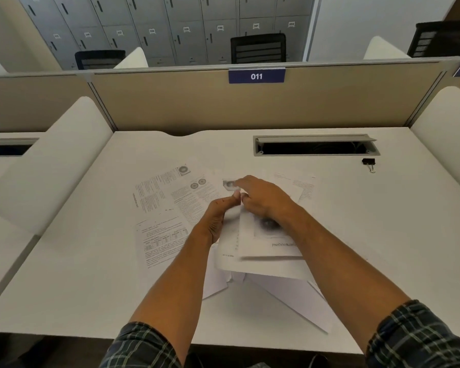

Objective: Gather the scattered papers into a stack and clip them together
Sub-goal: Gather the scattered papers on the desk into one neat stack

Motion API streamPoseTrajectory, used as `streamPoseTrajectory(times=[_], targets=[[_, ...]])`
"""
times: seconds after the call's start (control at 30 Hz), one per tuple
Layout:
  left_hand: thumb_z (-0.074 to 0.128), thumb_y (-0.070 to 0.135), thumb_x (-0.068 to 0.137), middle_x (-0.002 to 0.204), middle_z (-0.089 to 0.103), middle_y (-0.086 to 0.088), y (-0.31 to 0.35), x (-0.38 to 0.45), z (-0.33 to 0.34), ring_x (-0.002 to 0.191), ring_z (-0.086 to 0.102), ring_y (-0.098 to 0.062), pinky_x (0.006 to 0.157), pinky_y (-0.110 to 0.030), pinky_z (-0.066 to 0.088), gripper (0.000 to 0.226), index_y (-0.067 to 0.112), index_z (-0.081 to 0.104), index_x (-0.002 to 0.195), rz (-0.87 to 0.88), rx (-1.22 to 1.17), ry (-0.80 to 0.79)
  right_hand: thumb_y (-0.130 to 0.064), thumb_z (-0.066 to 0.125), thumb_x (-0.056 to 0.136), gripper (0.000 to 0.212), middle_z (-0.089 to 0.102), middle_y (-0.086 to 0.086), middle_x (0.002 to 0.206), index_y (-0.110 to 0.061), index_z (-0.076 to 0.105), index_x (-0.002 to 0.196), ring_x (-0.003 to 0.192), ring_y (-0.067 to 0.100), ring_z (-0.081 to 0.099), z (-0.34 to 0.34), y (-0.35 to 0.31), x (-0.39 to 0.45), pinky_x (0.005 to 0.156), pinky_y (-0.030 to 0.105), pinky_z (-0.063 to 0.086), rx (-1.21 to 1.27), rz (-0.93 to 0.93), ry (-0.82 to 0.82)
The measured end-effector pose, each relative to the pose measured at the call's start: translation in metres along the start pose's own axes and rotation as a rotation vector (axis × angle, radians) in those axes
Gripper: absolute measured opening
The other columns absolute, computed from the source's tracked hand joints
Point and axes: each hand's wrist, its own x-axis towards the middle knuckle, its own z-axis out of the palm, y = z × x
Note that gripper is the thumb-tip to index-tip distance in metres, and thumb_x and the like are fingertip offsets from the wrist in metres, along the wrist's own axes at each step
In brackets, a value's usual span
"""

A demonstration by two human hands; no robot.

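Head view: both hands meet over the desk point(77, 261), left hand point(218, 216) and right hand point(263, 200) pinching lifted papers point(260, 251). Loose sheets point(168, 208) lie left of them. Far right, beside an open cable tray point(316, 146), a clip point(368, 163) sits untouched.

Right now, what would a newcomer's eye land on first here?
Both hands meet mid-desk: the left hand and right hand grip lifted papers. More printed sheets lie spread to their left. A black binder clip sits alone far right, by the cable slot.
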Motion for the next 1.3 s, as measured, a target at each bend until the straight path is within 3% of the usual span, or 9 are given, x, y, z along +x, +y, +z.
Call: streamPoseTrajectory(times=[0.13,0.33,0.47,0.63,0.73,0.87,1.03,1.1,1.3], targets=[[0.085,0.065,0.071,0.108,0.081,-0.008,0.001,0.001,0.003,0.104,0.077,-0.020,0.095,-0.032,0.057,0.056,0.019,0.085,0.102,-0.046,0.086,0.062,-0.021,0.046,0.107,0.058,0.039,0.004,0.167,-0.025,0.031,0.163,0.146,0.029,0.045,0.009,-0.003,-0.008,0.117,0.047,0.039,0.145,0.066,0.114],[0.093,0.039,0.072,0.085,0.080,-0.004,0.002,0.002,-0.002,0.076,0.075,-0.016,0.067,-0.024,0.057,0.025,0.018,0.082,0.080,-0.032,0.128,0.078,-0.008,0.063,0.099,0.064,0.054,0.006,0.156,-0.023,0.042,0.158,0.133,0.025,0.060,0.011,0.008,-0.010,0.105,0.031,0.047,0.487,0.180,0.241],[0.092,0.023,0.074,0.089,0.079,-0.004,0.006,0.005,-0.008,0.086,0.074,-0.018,0.077,-0.029,0.056,0.018,0.019,0.075,0.070,-0.024,0.092,0.065,-0.038,0.082,0.088,0.081,0.052,0.006,0.156,-0.017,0.043,0.155,0.139,0.026,0.054,0.003,0.047,-0.010,0.110,0.040,0.045,0.718,0.431,0.342],[0.086,0.014,0.075,0.111,0.080,-0.011,0.015,0.005,-0.014,0.103,0.076,-0.021,0.092,-0.036,0.055,0.014,0.018,0.072,0.074,0.008,0.025,0.056,-0.067,0.087,0.068,0.099,0.064,0.012,0.137,-0.012,0.052,0.143,0.123,0.036,0.064,0.011,0.099,-0.024,0.102,0.044,0.053,1.083,0.749,0.092],[0.084,0.013,0.075,0.110,0.079,-0.011,0.016,0.006,-0.013,0.103,0.075,-0.022,0.089,-0.035,0.057,0.019,0.018,0.066,0.073,0.019,0.021,0.039,-0.045,0.092,0.071,0.077,0.078,0.016,0.117,-0.007,0.063,0.132,0.100,0.030,0.076,0.029,0.112,-0.034,0.093,0.042,0.060,1.404,0.630,0.001],[0.083,0.014,0.073,0.107,0.078,-0.012,0.017,0.005,-0.011,0.102,0.075,-0.030,0.082,-0.035,0.061,0.021,0.021,0.063,0.072,0.028,0.052,0.023,-0.008,0.087,0.076,0.051,0.075,0.019,0.125,-0.002,0.073,0.124,0.112,0.036,0.075,0.042,0.120,-0.037,0.100,0.049,0.059,1.648,0.418,0.254],[0.085,0.012,0.075,0.148,0.058,-0.010,0.016,0.003,-0.012,0.130,0.059,-0.039,0.103,-0.057,0.055,0.093,0.029,0.037,0.153,0.040,0.057,0.096,0.000,0.087,0.073,0.052,0.077,0.015,0.123,-0.008,0.073,0.122,0.111,0.033,0.075,0.031,0.123,-0.038,0.083,0.037,0.064,1.498,0.169,0.282],[0.088,0.011,0.073,0.148,0.055,-0.004,0.017,0.002,-0.012,0.129,0.060,-0.033,0.099,-0.052,0.058,0.110,0.031,0.025,0.161,0.056,0.011,0.094,0.002,0.088,0.072,0.048,0.079,0.011,0.118,-0.014,0.076,0.116,0.108,0.031,0.075,0.024,0.118,-0.038,0.083,0.037,0.064,1.383,0.113,0.337],[0.091,0.004,0.068,0.126,0.074,-0.016,0.030,-0.003,-0.019,0.118,0.071,-0.035,0.089,-0.041,0.062,0.054,0.010,0.075,0.119,0.097,-0.045,-0.011,-0.002,0.089,0.072,0.038,0.082,0.003,0.108,-0.028,0.085,0.099,0.103,0.029,0.077,0.021,0.098,-0.038,0.082,0.037,0.065,1.272,-0.098,0.413]])
